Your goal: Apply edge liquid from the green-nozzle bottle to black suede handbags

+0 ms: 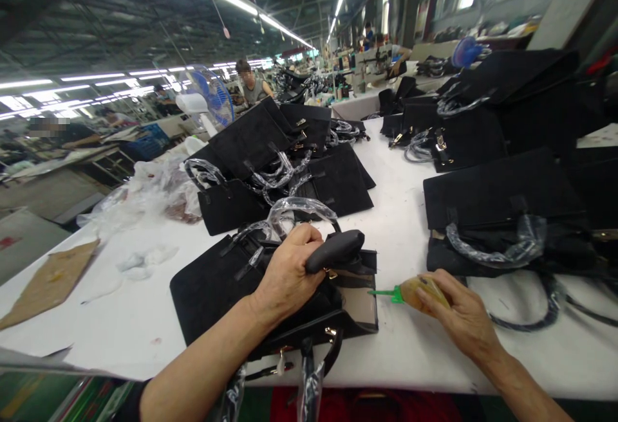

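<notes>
At the far left of my view, a flat brown cardboard sheet [58,284] lies on the white, paper-smooth tabletop [120,319], with a crumpled heap of clear plastic film [159,184] behind it. Centre, nearest me, a black suede-look handbag with film-wrapped handles [207,293] lies across the tabletop, its beige inner panel [360,303] exposed towards the right. My left hand [290,267] reaches over it, fingers curled around a rounded, glossy black piece [335,251], probably to keep the bag steady and that panel reachable. More black handbags [255,139] are heaped behind. Right of the panel, an amber squeeze bottle with a thin green nozzle [410,290] points left, its tip close to the panel's edge; my right hand [466,319] has its fingers closed around the body, seemingly for aim. Further right, other black handbags [483,193] sit apart, perhaps to leave working room.
</notes>
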Available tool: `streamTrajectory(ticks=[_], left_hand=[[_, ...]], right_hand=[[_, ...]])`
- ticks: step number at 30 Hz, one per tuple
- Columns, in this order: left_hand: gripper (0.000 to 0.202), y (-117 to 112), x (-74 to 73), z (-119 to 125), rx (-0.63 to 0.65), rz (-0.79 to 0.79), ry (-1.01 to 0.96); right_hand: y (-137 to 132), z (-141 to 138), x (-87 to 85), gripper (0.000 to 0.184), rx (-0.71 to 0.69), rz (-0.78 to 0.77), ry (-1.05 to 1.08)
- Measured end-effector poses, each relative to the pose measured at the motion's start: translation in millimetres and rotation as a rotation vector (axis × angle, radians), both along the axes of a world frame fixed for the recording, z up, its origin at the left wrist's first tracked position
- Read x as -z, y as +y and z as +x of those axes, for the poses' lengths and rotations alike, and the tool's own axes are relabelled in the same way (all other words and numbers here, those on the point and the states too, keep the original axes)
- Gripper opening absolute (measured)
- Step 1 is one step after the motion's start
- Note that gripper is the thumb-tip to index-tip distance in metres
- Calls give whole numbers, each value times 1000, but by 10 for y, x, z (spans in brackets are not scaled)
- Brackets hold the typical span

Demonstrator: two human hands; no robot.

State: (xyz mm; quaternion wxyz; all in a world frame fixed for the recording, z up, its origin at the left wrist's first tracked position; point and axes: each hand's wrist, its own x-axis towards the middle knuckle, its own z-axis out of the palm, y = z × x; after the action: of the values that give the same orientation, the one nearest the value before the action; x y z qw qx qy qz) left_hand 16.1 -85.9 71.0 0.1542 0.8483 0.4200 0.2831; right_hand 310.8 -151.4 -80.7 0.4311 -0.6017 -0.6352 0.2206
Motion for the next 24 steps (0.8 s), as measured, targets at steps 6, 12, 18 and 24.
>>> streamTrajectory(ticks=[6, 12, 18, 24], left_hand=[[19, 2, 10, -9, -2, -2, 2], [17, -36, -18, -4, -4, -41, 5], [16, -90, -29, 2, 1, -35, -16], [15, -180, -45, -17, 5, -39, -30]], right_hand=[[-11, 17, -20, 30, 12, 28, -44], [-18, 4, -17, 28, 21, 24, -31], [-110, 54, -74, 24, -128, -90, 2], [-154, 21, -79, 24, -143, -134, 24]])
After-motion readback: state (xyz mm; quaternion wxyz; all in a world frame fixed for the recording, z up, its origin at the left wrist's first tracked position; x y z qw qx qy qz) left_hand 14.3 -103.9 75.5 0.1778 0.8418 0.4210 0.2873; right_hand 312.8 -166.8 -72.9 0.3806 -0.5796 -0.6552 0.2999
